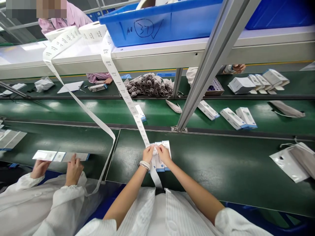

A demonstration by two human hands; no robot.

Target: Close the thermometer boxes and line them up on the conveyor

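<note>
A long white strip of Q.C. PASS stickers [128, 98] runs down from the shelf to my hands, and its tail hangs toward my lap. My left hand [148, 154] is closed on this strip, with a pale band around the wrist. Close beside it, my right hand [163, 155] has thumb and fingers pinched together at the strip's edge; what they pinch is too small to make out. Beneath both hands, several white-and-blue boxes [166, 146] lie side by side on the green bench [209, 160], partly covered by my fingers and the strip.
A co-worker's hands [74, 170] touch a row of boxes [46, 154] at left, near a second sticker strip [91, 116]. A metal post [206, 65] rises ahead, and a blue bin [169, 24] stands on the shelf. Grey pouches [304, 160] lie right; boxes [232, 118] sit on the belt.
</note>
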